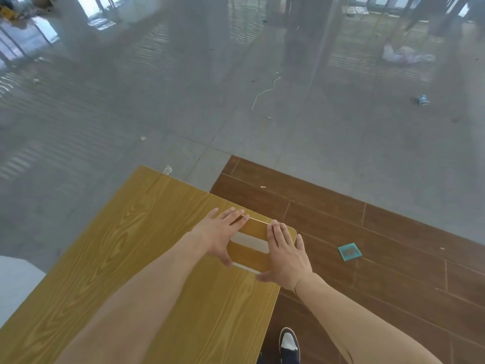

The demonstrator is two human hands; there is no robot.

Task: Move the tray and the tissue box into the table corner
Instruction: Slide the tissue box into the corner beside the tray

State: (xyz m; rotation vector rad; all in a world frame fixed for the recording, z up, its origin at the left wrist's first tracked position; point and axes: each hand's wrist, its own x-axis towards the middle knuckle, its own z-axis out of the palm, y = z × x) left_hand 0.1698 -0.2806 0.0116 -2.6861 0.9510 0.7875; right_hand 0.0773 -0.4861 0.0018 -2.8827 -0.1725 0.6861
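Note:
A wood-coloured tissue box (250, 254) with a white slot on top sits at the far right corner of the yellow wooden table (147, 240). My left hand (217, 237) clasps its left side, fingers along the far edge and thumb at the near edge. My right hand (286, 256) grips its right side, fingers lying on the lid. A thin white strip (245, 268) runs along the box's near edge; I cannot tell whether it belongs to a tray. No tray is clearly visible.
The table's right edge drops to brown wood flooring, where a teal square (349, 252) lies. My shoe (288, 342) stands by the table's right side. Grey tiled floor with scattered litter lies beyond the far edge. A pale object (15, 285) sits at the left.

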